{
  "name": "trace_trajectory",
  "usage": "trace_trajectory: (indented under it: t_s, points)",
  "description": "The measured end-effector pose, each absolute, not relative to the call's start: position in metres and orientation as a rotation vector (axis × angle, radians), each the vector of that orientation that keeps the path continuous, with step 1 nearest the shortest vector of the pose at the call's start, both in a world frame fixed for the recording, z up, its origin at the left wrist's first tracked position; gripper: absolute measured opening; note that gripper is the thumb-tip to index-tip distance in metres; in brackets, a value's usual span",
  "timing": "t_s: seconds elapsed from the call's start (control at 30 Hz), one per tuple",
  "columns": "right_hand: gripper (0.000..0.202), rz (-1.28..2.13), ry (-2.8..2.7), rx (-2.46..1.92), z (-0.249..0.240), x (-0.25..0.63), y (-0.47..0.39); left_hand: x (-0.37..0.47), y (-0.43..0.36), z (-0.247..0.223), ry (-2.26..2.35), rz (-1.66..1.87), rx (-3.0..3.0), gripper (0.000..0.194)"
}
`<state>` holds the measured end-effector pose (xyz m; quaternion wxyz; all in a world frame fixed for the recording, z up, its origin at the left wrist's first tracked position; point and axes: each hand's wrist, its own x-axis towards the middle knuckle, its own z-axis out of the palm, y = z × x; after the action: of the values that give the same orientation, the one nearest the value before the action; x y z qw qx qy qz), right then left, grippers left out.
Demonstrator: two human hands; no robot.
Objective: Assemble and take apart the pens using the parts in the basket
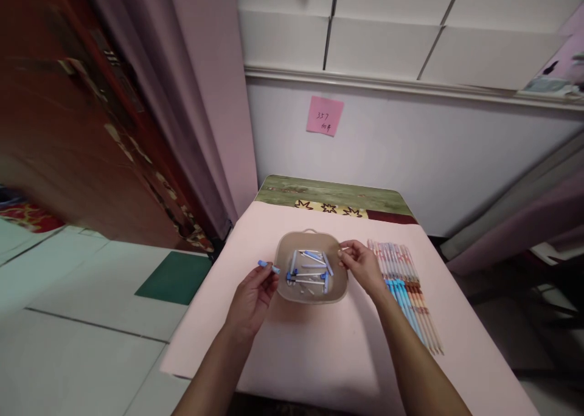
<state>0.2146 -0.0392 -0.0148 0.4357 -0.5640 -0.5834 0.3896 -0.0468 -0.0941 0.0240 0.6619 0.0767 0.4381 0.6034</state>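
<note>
My left hand (254, 294) is closed in a pinch on a short blue pen barrel (269, 267), just left of a beige plastic basin (311, 238). Inside the basin lie several loose pen parts: pale blue barrels (327, 263), thin refills (310, 274) and small dark blue pieces (323, 276). At the basin's right rim, my right hand (362, 264) has its thumb and fingertips drawn together. Whatever sits between those fingertips is too small to make out.
Rows of pens, with pale ones (392, 261), blue ones (406, 303) and brown ones (424, 315), lie on the table's right side. A pink cloth (274, 349) covers the table. Behind it stands a wall with a pink note (324, 116); a brown door (91, 142) is at left.
</note>
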Motion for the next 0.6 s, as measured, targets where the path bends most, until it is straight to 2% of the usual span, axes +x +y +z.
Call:
trace_trajectory:
  t_s: [0.1,0.2,0.37,0.5,0.6]
  points:
    - [0.043,1.063,-1.252,-1.321,-0.02,0.223,-0.041,-0.036,-0.095,0.026,0.986,1.33,0.182,0.012]
    - [0.037,1.078,-1.257,-1.354,-0.02,0.223,-0.044,-0.031,-0.096,0.028,0.995,1.322,0.192,0.014]
    - [0.019,0.886,-1.695,-1.542,-0.009,0.21,-0.05,-0.032,-0.097,0.03,0.997,1.341,0.213,0.013]
    - [0.017,0.648,-2.208,-1.754,-0.001,0.19,-0.052,-0.032,-0.098,0.031,0.987,1.341,0.221,0.012]
    - [0.018,0.564,-2.313,-1.834,0.0,0.174,-0.052,-0.033,-0.098,0.031,0.992,1.342,0.221,0.011]
